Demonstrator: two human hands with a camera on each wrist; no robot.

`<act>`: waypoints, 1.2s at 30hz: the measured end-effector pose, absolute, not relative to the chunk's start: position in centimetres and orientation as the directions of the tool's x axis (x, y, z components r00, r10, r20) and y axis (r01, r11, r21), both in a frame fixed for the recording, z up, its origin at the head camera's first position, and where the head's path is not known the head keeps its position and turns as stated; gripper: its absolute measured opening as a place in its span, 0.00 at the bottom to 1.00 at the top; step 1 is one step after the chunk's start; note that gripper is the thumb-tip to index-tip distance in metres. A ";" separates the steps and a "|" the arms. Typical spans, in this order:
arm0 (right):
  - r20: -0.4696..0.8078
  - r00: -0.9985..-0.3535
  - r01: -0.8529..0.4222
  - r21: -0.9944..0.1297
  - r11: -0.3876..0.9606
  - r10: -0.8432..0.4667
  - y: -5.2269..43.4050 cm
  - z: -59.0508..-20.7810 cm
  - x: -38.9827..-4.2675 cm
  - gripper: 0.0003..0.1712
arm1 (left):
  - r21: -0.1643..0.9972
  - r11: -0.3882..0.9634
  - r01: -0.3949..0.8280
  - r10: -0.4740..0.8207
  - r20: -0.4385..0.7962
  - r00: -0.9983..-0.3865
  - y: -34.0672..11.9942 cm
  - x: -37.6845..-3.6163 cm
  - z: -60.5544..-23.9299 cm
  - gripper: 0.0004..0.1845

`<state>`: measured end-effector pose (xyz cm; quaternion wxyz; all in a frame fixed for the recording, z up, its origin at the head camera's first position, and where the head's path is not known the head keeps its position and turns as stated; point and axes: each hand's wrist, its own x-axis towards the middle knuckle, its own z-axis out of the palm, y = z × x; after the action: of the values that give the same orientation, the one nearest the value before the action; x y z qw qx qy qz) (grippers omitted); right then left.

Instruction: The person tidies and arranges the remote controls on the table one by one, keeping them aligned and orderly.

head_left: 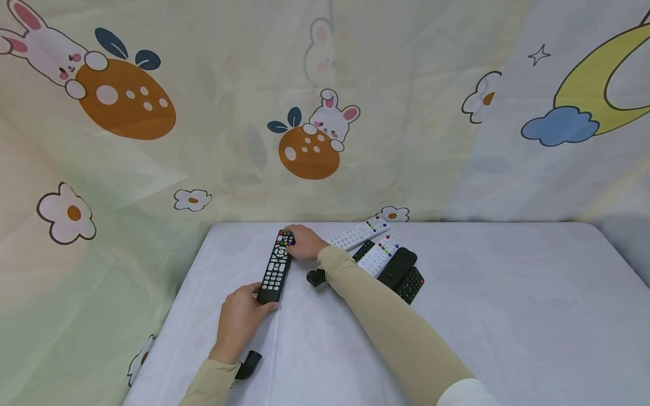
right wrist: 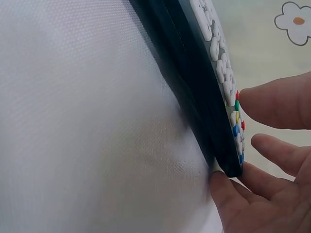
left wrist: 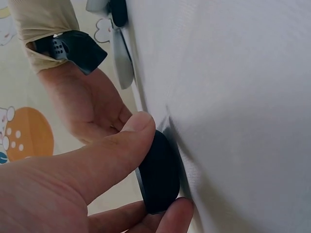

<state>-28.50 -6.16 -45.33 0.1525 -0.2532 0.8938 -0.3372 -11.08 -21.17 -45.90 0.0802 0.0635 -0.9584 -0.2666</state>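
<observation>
A long black remote control (head_left: 276,268) with white keys and a few coloured ones lies slantwise near the left part of the table, keys up. My left hand (head_left: 241,321) grips its near end; in the left wrist view the thumb is on one side of the dark end (left wrist: 163,172) and fingertips are on the other. At the far end my right hand (head_left: 306,242) holds the remote. The right wrist view has that thumb (right wrist: 279,102) by the coloured buttons, with fingers (right wrist: 228,194) around the tip and partly under it.
Right of the right hand lie several other remotes: a white one (head_left: 360,232), a white one with a black end (head_left: 378,256), and black ones (head_left: 398,268) (head_left: 411,285). The right forearm crosses just in front of them. A patterned cloth wall (head_left: 228,113) stands behind the white-covered table (head_left: 508,316).
</observation>
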 end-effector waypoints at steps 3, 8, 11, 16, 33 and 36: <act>-0.091 -0.825 -0.357 -0.680 0.640 -0.557 -6.1 -45.2 -28.4 0.32 | 0.519 0.852 -0.072 -0.162 0.130 -0.978 -21.2 -11.0 -45.9 0.34; -0.062 -0.834 -0.362 -0.689 0.627 -0.549 -5.9 -44.9 -28.2 0.31 | 0.521 0.851 -0.072 -0.163 0.132 -0.978 -21.2 -10.9 -45.9 0.33; -0.045 -0.842 -0.363 -0.691 0.626 -0.537 -5.7 -44.6 -28.1 0.31 | 0.515 0.854 -0.078 -0.168 0.131 -0.977 -21.2 -10.9 -45.9 0.34; -0.017 -0.870 -0.340 -0.702 0.626 -0.493 -5.1 -43.8 -27.9 0.30 | 0.492 0.869 -0.062 -0.165 0.169 -0.972 -21.3 -10.9 -45.7 0.39; 0.040 -0.929 -0.256 -0.787 0.562 -0.367 -1.6 -40.7 -26.1 0.29 | 0.546 0.837 -0.038 -0.183 0.215 -0.959 -20.2 -12.0 -44.7 0.37; 0.055 -0.934 -0.249 -0.807 0.535 -0.353 -0.7 -40.6 -25.9 0.29 | 0.551 0.834 -0.025 -0.182 0.231 -0.956 -19.8 -12.3 -44.4 0.37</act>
<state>-25.87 -0.73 -40.55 0.0574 -0.1721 0.8742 -0.4505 -12.27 -19.83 -44.35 0.1383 0.0546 -0.9476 -0.2828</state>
